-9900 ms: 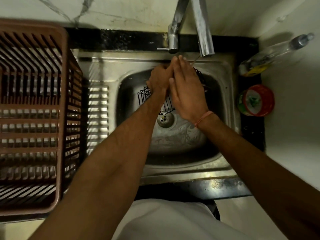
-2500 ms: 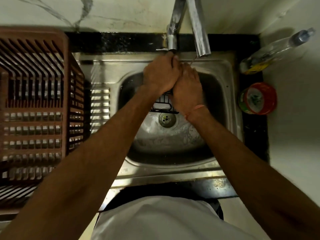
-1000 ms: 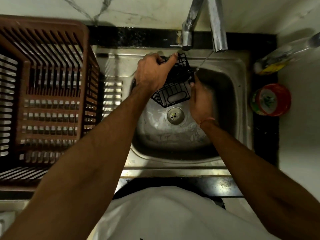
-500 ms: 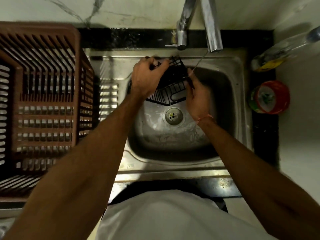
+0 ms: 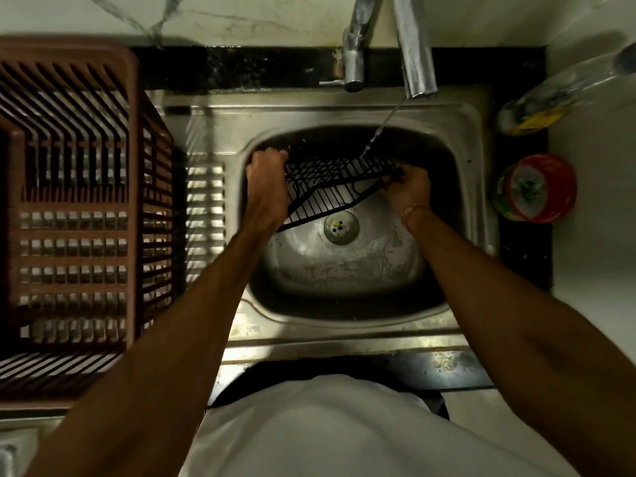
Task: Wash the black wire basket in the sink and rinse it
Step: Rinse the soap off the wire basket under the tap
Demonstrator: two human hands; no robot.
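Basket: black wire, thin parallel rods in a heavier angular frame; held tilted over the sink bowl, above the drain, spanning hand to hand.
Left hand: fingers curled over the basket's left edge, gripping it; knuckles up.
Right hand: fingers closed round the basket's right corner, gripping it; thin orange band at the wrist.
Water: thin stream from the tap, slanting down onto the basket's upper rim.
Sink: stainless steel, rounded bowl, dull and streaked with residue; ribbed drainboard to its left.
Drain: round metal strainer with small holes.
Crate: brown plastic, slatted walls and floor, just beside the sink on the left.
Bottle: clear plastic, lying on the right ledge, blurred.
Tub: round, red rim, on the right ledge.
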